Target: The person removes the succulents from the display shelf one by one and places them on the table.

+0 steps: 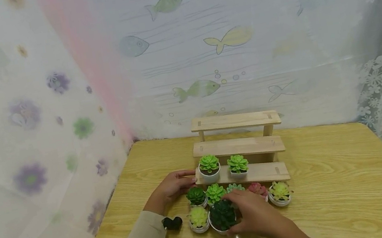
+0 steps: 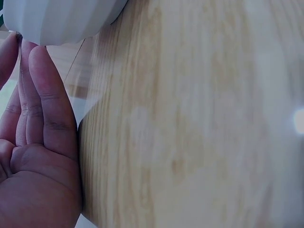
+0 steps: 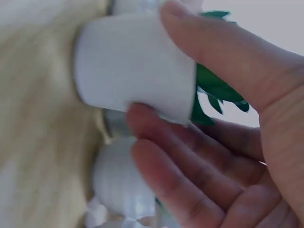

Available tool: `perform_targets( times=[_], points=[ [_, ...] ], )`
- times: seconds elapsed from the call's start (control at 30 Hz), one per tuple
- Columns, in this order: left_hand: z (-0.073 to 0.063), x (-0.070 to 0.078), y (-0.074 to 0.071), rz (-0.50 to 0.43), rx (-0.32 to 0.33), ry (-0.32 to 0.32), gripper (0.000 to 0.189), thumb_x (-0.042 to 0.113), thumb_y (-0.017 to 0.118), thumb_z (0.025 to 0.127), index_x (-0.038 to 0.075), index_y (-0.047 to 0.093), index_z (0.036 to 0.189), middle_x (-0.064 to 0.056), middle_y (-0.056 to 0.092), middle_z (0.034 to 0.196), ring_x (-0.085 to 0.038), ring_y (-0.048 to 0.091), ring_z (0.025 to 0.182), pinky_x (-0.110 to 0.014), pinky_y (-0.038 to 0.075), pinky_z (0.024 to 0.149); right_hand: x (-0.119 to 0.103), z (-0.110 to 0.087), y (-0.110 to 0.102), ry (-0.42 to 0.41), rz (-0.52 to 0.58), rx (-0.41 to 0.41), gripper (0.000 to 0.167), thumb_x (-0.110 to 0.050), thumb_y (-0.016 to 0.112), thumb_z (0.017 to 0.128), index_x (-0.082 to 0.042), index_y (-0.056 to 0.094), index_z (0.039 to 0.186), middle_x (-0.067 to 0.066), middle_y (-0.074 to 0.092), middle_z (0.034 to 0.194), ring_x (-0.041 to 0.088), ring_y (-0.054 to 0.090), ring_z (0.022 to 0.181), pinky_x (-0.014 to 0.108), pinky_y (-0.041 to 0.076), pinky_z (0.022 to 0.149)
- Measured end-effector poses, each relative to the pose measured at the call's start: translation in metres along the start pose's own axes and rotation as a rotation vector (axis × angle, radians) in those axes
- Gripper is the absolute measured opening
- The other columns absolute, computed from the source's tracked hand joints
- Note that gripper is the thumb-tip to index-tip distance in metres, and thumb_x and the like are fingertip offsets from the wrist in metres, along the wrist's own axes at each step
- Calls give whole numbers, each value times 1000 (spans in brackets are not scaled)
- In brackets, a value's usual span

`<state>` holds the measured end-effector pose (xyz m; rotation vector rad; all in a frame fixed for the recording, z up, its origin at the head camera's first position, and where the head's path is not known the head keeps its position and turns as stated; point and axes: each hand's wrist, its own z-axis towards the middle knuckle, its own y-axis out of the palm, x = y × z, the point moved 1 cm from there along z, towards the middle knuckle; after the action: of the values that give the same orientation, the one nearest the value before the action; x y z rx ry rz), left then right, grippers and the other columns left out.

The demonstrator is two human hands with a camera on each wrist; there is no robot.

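Note:
My right hand grips a white pot with a dark green succulent at the front of the group. In the right wrist view, thumb and fingertips lie on opposite sides of its smooth white pot. With its thumb and fingers, my left hand pinches the left end of the bottom step of a wooden three-tier plant stand. The left wrist view has those fingers beside a ribbed white pot. Two bright green succulents, a left one and a right one, stand on that bottom step.
Before the stand are several more potted succulents: dark green, bright green, pale green, red and two yellow-green ones, right and left. Patterned curtains border the wooden table.

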<state>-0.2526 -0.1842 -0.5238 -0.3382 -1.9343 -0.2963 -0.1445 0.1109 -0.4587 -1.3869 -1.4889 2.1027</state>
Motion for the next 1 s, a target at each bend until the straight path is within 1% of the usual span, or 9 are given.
perform_targets(
  times=[0.1, 0.2, 0.33, 0.47, 0.77, 0.93, 1.0],
  points=[
    [0, 1, 1, -6, -4, 4, 46, 16, 70, 101, 4, 60, 144, 0, 79, 101, -10, 74, 88, -30, 60, 79, 0, -3, 3, 13, 2, 37, 85, -49, 95, 71, -12, 62, 140, 4, 67, 136, 27, 65, 122, 49, 55, 98],
    [-1, 1, 0, -6, 3, 5, 45, 16, 69, 101, 4, 60, 144, 0, 78, 102, -11, 74, 88, -30, 60, 80, -1, -6, 7, 19, 0, 70, 87, -49, 94, 71, -11, 60, 143, 6, 66, 140, 30, 64, 127, 51, 54, 100],
    [-2, 0, 0, -4, 2, 8, 46, 16, 69, 101, 3, 60, 144, -1, 78, 104, -11, 74, 90, -30, 60, 80, -2, -10, 11, 20, 0, 103, 86, -48, 93, 73, -12, 60, 144, 4, 66, 139, 28, 65, 124, 49, 56, 97],
    [-2, 0, 1, -9, -11, 11, 47, 17, 70, 100, 3, 60, 144, -1, 78, 105, -11, 74, 91, -31, 60, 81, -2, -14, 13, 21, -4, 133, 84, -48, 92, 75, -13, 60, 144, 3, 67, 136, 25, 67, 119, 48, 57, 94],
    [-4, 2, 1, -12, -2, 4, 47, 16, 70, 101, 4, 59, 145, 0, 78, 104, -11, 74, 91, -30, 60, 80, -1, -15, 17, 9, -39, 181, 84, -47, 94, 72, -16, 60, 142, -1, 68, 133, 21, 68, 118, 45, 58, 92],
    [-4, 2, 1, -16, 7, -3, 48, 16, 70, 100, 3, 59, 145, 0, 77, 104, -12, 74, 91, -30, 60, 80, -2, -17, 14, -19, -49, 190, 82, -45, 95, 72, -15, 61, 141, -2, 68, 133, 19, 67, 118, 45, 58, 94],
    [-4, 3, 2, -15, 4, -3, 48, 16, 70, 100, 3, 59, 145, -1, 77, 104, -12, 74, 91, -31, 60, 80, -2, -19, 10, -31, -65, 195, 81, -44, 95, 72, -15, 61, 140, -2, 68, 133, 17, 68, 114, 42, 58, 92]
  ],
)
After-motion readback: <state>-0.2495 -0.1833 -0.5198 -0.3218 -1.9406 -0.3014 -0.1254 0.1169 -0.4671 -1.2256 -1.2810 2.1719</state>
